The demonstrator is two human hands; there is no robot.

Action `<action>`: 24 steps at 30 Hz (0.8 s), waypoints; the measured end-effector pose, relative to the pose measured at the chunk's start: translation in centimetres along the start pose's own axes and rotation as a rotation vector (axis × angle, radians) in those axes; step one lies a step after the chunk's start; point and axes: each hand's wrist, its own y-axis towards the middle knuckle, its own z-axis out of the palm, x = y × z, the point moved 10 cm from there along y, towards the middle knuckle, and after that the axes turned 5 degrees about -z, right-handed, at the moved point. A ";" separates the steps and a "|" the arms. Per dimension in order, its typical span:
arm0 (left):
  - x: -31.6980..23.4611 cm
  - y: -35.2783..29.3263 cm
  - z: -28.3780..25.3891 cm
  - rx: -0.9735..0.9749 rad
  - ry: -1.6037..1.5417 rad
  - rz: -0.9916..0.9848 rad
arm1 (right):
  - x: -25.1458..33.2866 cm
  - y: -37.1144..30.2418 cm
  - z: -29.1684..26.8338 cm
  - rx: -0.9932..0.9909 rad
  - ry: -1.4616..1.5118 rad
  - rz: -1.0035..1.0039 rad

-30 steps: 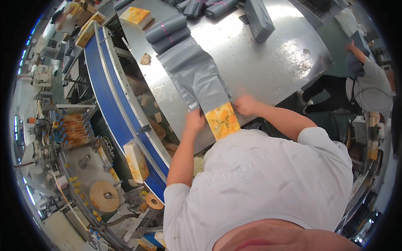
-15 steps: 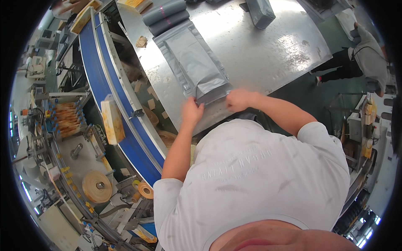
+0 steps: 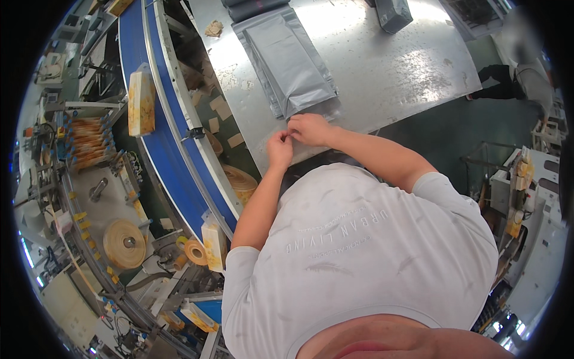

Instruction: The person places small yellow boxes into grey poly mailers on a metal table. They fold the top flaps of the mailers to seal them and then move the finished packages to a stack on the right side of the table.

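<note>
Grey plastic bags (image 3: 290, 63) lie flat in a stack on the metal table (image 3: 382, 72), the top one wrinkled at its near end. My left hand (image 3: 279, 149) is closed at the table's near edge, fingertips pinched together. Touching it, my right hand (image 3: 309, 128) is also closed, just below the near end of the stack. Whatever sits between the fingertips is too small to make out. Beyond the stack, a dark grey folded bundle (image 3: 254, 7) is cut off by the upper rim of the view.
Left of the table runs a blue conveyor belt (image 3: 158, 158) carrying yellow-and-white soft packs (image 3: 142, 105). A grey block-shaped package (image 3: 393, 15) stands on the far side of the table, and a crumpled brown lump (image 3: 214, 28) near its left edge. A person (image 3: 532, 90) is at the right.
My right hand has moved left from the bag's near right corner to meet my left hand. The view has shifted, and the soft packs have moved along the conveyor.
</note>
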 end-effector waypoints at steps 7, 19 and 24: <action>-1.2 0.2 1.0 0.088 -0.002 0.067 | -6.9 -12.1 -2.1 -0.077 0.203 0.301; -4.2 -0.6 3.1 0.117 0.095 0.266 | -14.3 -15.3 -4.1 -0.398 0.426 0.666; 3.3 -2.5 2.6 0.302 -0.025 -0.351 | -18.1 -35.9 -6.6 0.727 -0.282 0.805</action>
